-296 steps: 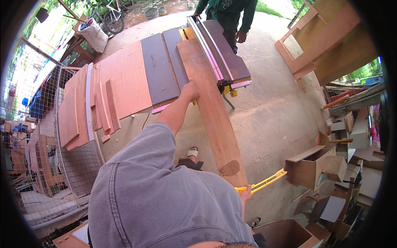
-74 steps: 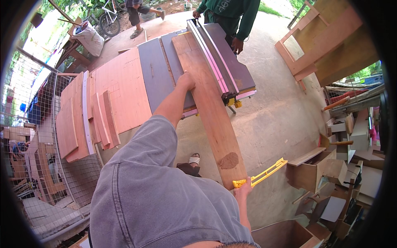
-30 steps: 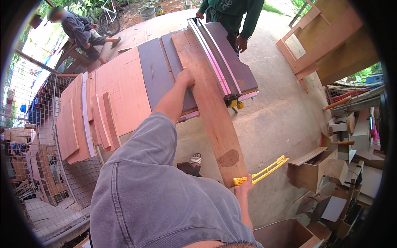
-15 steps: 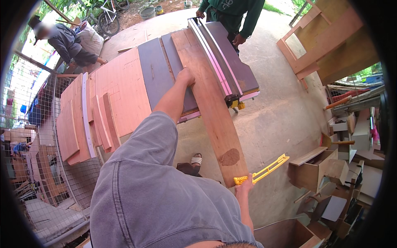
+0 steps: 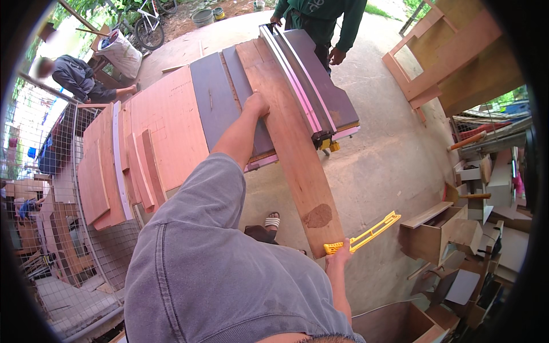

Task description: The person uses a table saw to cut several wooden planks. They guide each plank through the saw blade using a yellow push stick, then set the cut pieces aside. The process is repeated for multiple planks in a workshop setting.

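A long reddish-brown wooden board (image 5: 294,154) lies lengthwise on the dark saw table (image 5: 211,97), beside a pink-and-silver fence rail (image 5: 297,86). Its near end overhangs the table and carries a dark brown patch. My left hand (image 5: 257,105) is closed at the board's left edge, about midway along the table; its fingertips are partly hidden. Lower right, my right hand (image 5: 339,255) grips a yellow push stick (image 5: 370,233), whose handle end sits at the board's near end. No blade shows.
A person in a green top (image 5: 323,20) stands beyond the table; another person (image 5: 80,80) crouches at far left. Pinkish plywood panels with loose strips (image 5: 166,108) extend left of the saw. A wire mesh fence (image 5: 86,188) borders the left, and wooden boxes and offcuts (image 5: 440,228) crowd the right.
The person at far left has bent down lower. My hands, the board and the push stick look almost unmoved. The green-topped person's lower hand has shifted slightly right.
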{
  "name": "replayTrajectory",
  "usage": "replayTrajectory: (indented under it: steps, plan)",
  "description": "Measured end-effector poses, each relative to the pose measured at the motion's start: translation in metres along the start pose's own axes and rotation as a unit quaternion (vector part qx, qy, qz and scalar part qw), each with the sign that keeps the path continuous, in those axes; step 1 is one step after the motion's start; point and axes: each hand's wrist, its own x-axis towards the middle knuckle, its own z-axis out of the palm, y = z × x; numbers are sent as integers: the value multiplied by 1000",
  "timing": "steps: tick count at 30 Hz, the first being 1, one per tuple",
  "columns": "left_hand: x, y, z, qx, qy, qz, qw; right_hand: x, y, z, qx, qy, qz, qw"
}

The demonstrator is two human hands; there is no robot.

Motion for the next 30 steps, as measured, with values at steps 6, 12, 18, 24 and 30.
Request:
replayTrajectory:
  steps: [6,12,18,24,30]
  plan:
    - [20,-9,10,52,19,24,998,-1,0,4,7,-3,-7,1000]
    - [60,-32,39,103,22,51,993,-6,-2,7,1,-2,-1,1000]
    - [88,-47,49,222,3,143,964,-10,-4,13,1,9,-1,1000]
    - [34,-14,11,65,13,30,997,-11,-3,16,6,10,-2,1000]
    - [27,-9,0,91,22,55,994,-11,-2,19,8,4,-9,1000]
